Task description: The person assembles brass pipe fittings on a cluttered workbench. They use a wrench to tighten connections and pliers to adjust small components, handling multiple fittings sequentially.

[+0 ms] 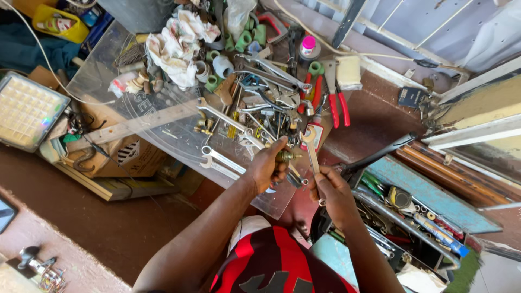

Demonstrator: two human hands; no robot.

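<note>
Right now left hand [266, 168] pinches a small brass fitting [286, 157] betw. thumb & fingertips, fingers curled shut round it, just above the clear plastic sheet [108, 70] that carries the tools; right hand [332, 190] grips the lower shaft of an open-end spanner [310, 146], fingers closed on it, its jaw end pointing up & sitting just beside the fitting, whether touching can't tell; two more spanners [220, 161] lie flat on the sheet left of the left hand; red-handled pliers [337, 106] lie further back among loose wrenches & green pipe fittings [247, 38]; open toolbox [412, 217] w/ blue lid sits right of the right hand; white rag [176, 46] at back.
</note>
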